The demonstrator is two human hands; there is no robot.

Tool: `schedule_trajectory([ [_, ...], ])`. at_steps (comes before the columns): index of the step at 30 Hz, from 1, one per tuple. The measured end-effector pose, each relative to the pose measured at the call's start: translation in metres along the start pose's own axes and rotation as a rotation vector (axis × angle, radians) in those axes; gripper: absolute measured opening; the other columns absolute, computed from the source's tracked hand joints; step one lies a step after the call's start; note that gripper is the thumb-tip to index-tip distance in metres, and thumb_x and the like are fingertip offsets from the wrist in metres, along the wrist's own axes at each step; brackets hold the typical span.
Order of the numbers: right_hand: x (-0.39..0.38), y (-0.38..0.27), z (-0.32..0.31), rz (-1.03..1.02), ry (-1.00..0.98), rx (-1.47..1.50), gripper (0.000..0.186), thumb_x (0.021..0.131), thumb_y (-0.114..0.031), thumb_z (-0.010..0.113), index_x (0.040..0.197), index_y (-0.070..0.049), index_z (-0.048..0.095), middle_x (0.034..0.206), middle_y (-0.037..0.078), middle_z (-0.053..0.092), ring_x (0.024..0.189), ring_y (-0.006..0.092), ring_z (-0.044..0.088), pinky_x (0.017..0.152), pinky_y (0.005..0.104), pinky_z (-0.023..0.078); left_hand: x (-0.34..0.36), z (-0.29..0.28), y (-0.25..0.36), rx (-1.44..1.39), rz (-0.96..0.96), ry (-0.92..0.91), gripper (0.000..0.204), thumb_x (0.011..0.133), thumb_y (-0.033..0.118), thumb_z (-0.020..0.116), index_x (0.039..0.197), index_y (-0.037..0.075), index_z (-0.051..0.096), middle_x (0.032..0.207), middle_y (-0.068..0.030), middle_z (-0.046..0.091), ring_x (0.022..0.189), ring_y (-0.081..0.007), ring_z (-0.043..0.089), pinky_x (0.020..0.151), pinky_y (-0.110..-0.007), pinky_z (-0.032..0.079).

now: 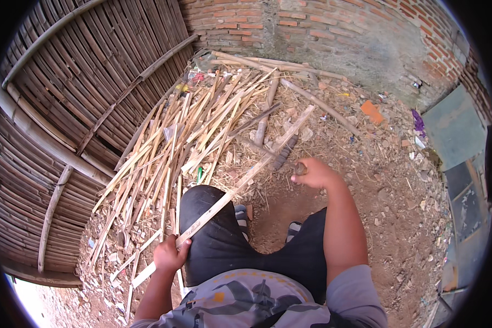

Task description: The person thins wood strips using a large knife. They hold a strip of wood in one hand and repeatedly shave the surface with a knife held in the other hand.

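A long, pale strip of split bamboo or wood (224,201) slants across my left thigh, from beside my left hip up toward the far right. My left hand (169,254) is closed around its near part. Ahead of my right knee, my right hand (315,174) is closed on a small, rounded, brownish-grey end (299,169); the rest of whatever it belongs to is hidden. Just left of that hand, a dark, ridged, stubby piece (285,153) lies on the ground against the strip's far part.
A heap of split strips (202,120) spreads at left and ahead. Thicker poles (320,106) lie behind it. A bamboo-slat wall (54,93) rises at left and a brick wall (333,33) at the back. Grey sheets (455,128) lean at right. Rubble and litter (399,180) dot the dirt.
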State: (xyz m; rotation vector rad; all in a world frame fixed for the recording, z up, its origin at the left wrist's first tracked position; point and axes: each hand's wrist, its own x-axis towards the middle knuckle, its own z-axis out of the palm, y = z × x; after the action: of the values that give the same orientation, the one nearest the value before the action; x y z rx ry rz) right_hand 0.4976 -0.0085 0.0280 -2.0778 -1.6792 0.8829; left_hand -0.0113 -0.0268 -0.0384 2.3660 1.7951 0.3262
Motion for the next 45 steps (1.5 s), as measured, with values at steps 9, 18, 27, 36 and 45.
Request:
schedule_trajectory([
  [9,-0.002,0.008,0.004,0.134,0.186,0.102,0.058,0.083,-0.035,0.079,0.128,-0.002,0.063,0.114,0.024,0.070,0.111,0.0358,0.067,0.095,0.0438,0.051,0.000,0.001,0.000,0.013,0.016,0.010,0.052,0.090,0.056,0.065,0.093,0.004,0.064,0.068,-0.0194,0.067,0.064,-0.0416,0.068,0.060,-0.052,0.054],
  [18,-0.003,-0.006,-0.005,0.124,-0.034,0.078,0.065,0.082,-0.037,0.080,0.134,-0.002,0.060,0.116,0.024,0.069,0.109,0.0366,0.068,0.094,0.0422,0.052,0.000,0.001,-0.003,0.017,0.007,0.010,0.054,0.091,0.058,0.064,0.092,0.004,0.063,0.067,-0.0203,0.066,0.064,-0.0429,0.068,0.060,-0.052,0.054],
  [27,-0.004,-0.004,-0.002,0.133,0.086,0.088,0.061,0.083,-0.037,0.079,0.129,-0.001,0.062,0.119,0.024,0.068,0.108,0.0383,0.067,0.093,0.0422,0.052,0.000,0.004,-0.004,-0.007,0.030,0.013,0.053,0.091,0.056,0.064,0.091,0.004,0.063,0.066,-0.0200,0.065,0.062,-0.0429,0.067,0.058,-0.053,0.052],
  [36,-0.005,-0.009,-0.003,0.003,-0.014,-0.011,0.058,0.082,-0.035,0.080,0.128,-0.004,0.063,0.110,0.022,0.071,0.105,0.0370,0.068,0.091,0.0431,0.052,0.000,0.000,-0.001,-0.007,-0.002,-0.009,0.053,0.091,0.057,0.064,0.090,0.004,0.064,0.070,-0.0211,0.067,0.067,-0.0433,0.068,0.063,-0.053,0.054],
  [45,-0.003,0.008,-0.001,0.199,0.212,0.055,0.066,0.084,-0.039,0.079,0.135,-0.003,0.059,0.122,0.026,0.067,0.116,0.0337,0.065,0.094,0.0446,0.051,0.003,-0.004,0.002,-0.017,-0.043,-0.085,0.055,0.091,0.059,0.062,0.091,0.004,0.065,0.074,-0.0219,0.068,0.072,-0.0433,0.069,0.066,-0.053,0.054],
])
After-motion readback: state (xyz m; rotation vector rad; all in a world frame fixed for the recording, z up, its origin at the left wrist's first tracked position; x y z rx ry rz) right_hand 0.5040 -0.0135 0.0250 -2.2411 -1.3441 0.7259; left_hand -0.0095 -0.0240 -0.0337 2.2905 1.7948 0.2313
